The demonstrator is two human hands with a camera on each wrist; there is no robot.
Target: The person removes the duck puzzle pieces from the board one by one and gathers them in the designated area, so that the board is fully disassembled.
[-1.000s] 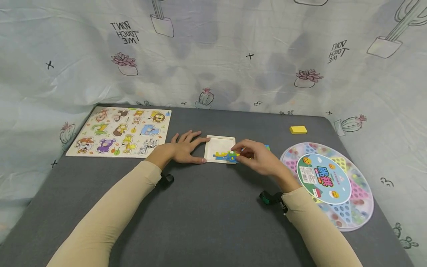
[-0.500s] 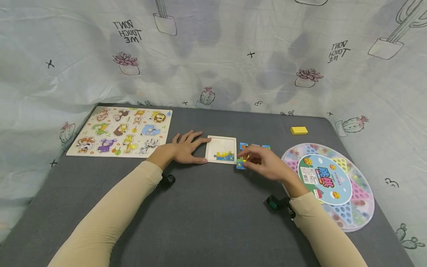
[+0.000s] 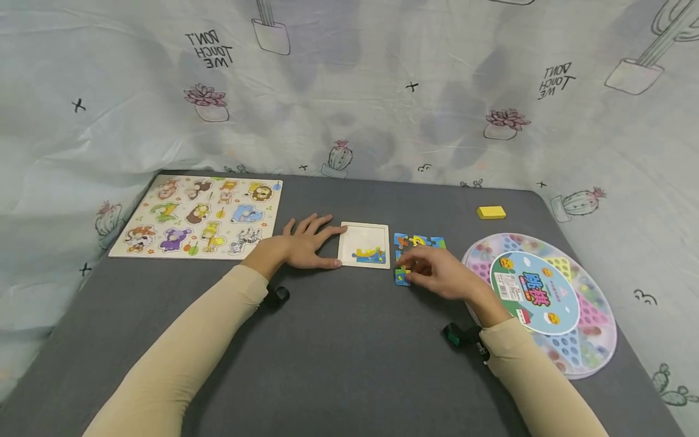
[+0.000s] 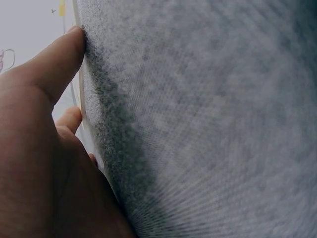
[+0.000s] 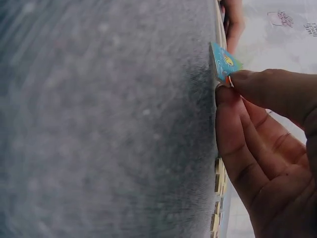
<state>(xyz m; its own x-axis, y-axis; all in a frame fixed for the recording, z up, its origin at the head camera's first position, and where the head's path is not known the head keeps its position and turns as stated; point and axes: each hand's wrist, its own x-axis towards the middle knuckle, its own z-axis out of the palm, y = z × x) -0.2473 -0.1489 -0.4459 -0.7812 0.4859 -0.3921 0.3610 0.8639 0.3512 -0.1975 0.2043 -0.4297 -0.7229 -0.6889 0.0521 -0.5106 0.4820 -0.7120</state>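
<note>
My left hand [image 3: 306, 246] lies spread on the table, with thumb and index finger touching the left edge of a small square wooden puzzle tray [image 3: 352, 227]. Joined jigsaw pieces [image 3: 370, 255] in blue and yellow fill the tray's lower right part. Right of the tray, my right hand [image 3: 439, 270] pinches a blue and green jigsaw piece [image 5: 225, 62] between thumb and fingertips, low over the table. Beyond and partly under that hand lie several loose jigsaw pieces [image 3: 419, 240]; some are hidden by it.
A wooden animal puzzle board [image 3: 188, 227] lies at the far left. At right is a round Chinese checkers set [image 3: 535, 294], partly under my right forearm. A yellow block [image 3: 491, 212] sits near the back right. A patterned cloth [image 3: 349, 85] hangs behind the grey table [image 3: 327, 352].
My right hand has moved away from the tray, to the right and a little nearer me, with the jigsaw piece in its fingers. The left hand stays at the tray.
</note>
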